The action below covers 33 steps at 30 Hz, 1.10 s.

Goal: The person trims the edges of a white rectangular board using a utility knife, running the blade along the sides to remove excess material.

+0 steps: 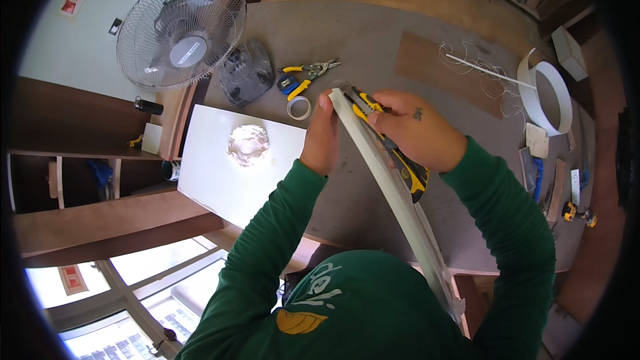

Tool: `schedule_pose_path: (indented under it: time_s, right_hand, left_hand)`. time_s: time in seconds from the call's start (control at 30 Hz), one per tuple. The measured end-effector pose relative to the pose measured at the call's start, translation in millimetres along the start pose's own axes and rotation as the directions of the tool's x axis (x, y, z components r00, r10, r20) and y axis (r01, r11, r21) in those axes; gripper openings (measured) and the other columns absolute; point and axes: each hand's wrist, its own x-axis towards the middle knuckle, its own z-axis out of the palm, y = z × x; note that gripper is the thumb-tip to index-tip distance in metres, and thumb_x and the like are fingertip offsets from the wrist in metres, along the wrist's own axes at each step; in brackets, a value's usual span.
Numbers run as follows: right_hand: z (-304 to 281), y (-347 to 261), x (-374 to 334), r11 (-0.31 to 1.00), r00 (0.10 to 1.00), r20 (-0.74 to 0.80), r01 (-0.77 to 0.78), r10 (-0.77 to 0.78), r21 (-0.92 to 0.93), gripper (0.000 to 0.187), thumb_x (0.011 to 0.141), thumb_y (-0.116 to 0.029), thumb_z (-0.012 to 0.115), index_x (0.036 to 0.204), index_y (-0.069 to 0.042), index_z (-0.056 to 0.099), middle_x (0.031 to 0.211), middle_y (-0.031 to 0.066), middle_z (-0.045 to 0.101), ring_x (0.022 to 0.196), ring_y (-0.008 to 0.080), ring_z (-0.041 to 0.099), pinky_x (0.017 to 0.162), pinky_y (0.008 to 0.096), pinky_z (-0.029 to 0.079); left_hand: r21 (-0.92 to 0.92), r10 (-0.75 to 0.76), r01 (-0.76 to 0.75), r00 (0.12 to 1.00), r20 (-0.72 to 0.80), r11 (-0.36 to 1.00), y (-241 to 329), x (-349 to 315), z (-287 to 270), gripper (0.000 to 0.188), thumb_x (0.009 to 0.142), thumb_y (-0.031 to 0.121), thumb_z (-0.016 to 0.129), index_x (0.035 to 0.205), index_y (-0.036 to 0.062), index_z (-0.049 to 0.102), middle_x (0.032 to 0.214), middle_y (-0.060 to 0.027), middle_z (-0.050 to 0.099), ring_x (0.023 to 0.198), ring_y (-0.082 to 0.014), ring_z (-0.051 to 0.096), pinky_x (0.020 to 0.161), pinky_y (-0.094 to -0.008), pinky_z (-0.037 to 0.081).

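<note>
A long pale white board [400, 208], seen nearly edge-on, stands tilted between my arms, its near end down against my body. My left hand [322, 140] grips its far end from the left side, with part of the fingers hidden. In my right hand [421, 132] is a yellow and black utility knife [413, 177]. The knife's front lies against the board's right side by the far end, close to my left fingertips; I cannot make out the blade clearly.
Ahead on the brown table [347, 27] lie tin snips [312, 72], a tape measure [287, 85] and a tape roll [299, 108]. A fan [189, 52] stands left, behind a white panel [200, 153] bearing a crumpled white bundle [248, 145]. A white ring-shaped strip [563, 97] and tools sit right.
</note>
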Motion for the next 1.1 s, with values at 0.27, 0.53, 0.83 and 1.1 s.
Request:
schedule_pose_path:
  time_s: [0.27, 0.53, 0.83, 1.1]
  right_hand:
    - [-34, -37, -25, 0.989, 0.949, -0.296, -0.073, 0.109, 0.131, 0.032, 0.102, -0.020, 0.057, 0.128, -0.001, 0.056, 0.084, 0.0054, 0.061, 0.061, 0.0142, 0.060, 0.056, 0.0292, 0.052]
    - [1, -33, -66, 0.971, 0.896, -0.425, -0.200, 0.127, -0.133, 0.038, 0.095, -0.009, 0.065, 0.128, -0.003, 0.047, 0.086, 0.0026, 0.058, 0.062, 0.0122, 0.062, 0.056, 0.0268, 0.050]
    - [30, -30, -29, 0.913, 0.848, -0.521, -0.287, 0.102, -0.289, 0.031, 0.087, -0.017, 0.081, 0.107, -0.003, 0.060, 0.079, -0.0014, 0.056, 0.065, 0.0067, 0.050, 0.060, 0.0232, 0.042]
    - [40, -14, -15, 0.967, 0.822, -0.538, -0.251, 0.184, -0.052, 0.022, 0.087, -0.014, 0.079, 0.100, -0.001, 0.066, 0.080, -0.0004, 0.060, 0.070, 0.0091, 0.053, 0.066, 0.0252, 0.042]
  left_hand:
    - [-0.056, 0.008, -0.005, 0.998, 0.057, 0.998, 0, 15, -10, 0.039, 0.096, 0.033, 0.058, 0.121, 0.0033, 0.062, 0.120, -0.0115, 0.065, 0.124, -0.0217, 0.054, 0.112, -0.0375, 0.035]
    - [-0.094, -0.066, 0.075, 0.994, 0.090, 0.993, 5, 25, 4, 0.028, 0.097, 0.028, 0.068, 0.113, 0.0052, 0.067, 0.110, -0.0035, 0.067, 0.110, -0.0137, 0.057, 0.099, -0.0315, 0.042]
    - [-0.177, -0.107, 0.117, 0.992, 0.066, 0.977, 6, 27, 19, 0.022, 0.094, 0.028, 0.072, 0.101, 0.0082, 0.065, 0.086, 0.0020, 0.061, 0.075, -0.0067, 0.057, 0.065, -0.0257, 0.045]
    - [-0.239, -0.162, 0.196, 0.975, 0.154, 0.951, 7, 32, 8, 0.022, 0.094, 0.027, 0.073, 0.100, 0.0087, 0.064, 0.088, 0.0014, 0.063, 0.078, -0.0073, 0.058, 0.068, -0.0270, 0.047]
